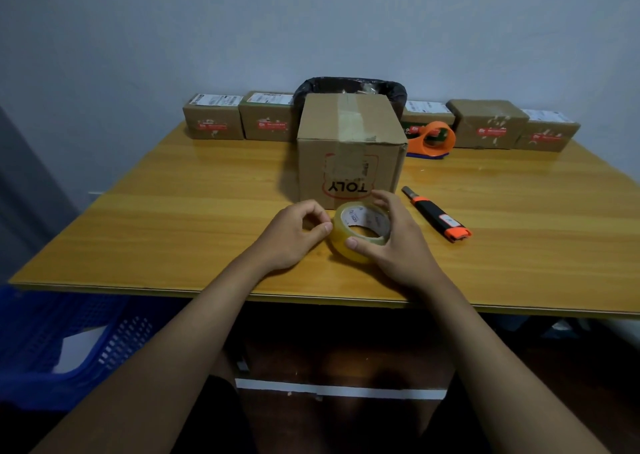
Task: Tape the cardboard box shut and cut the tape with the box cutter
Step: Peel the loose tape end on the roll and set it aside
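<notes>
The cardboard box [349, 148] hides most of the black-lined bin [349, 84] behind it. Labels on the small parcels [213, 117] beside the bin are too small to read. The right hand [398, 242] covers the tape roll's [360, 231] near edge.

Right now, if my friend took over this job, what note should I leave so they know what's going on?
Right hand: holding the tape roll on the table, thumb on its near side.
Left hand: fingertips pinched at the roll's left edge, likely feeling for the tape's end; no tape pulled out that I can see.
Cardboard box: just behind the roll, flaps down, with a tape strip already along the top.
Box cutter: lying untouched to the right of the roll.
Done: roll in hand.
Left: pull tape, stick it over the box seam, cut it with the cutter.
</notes>
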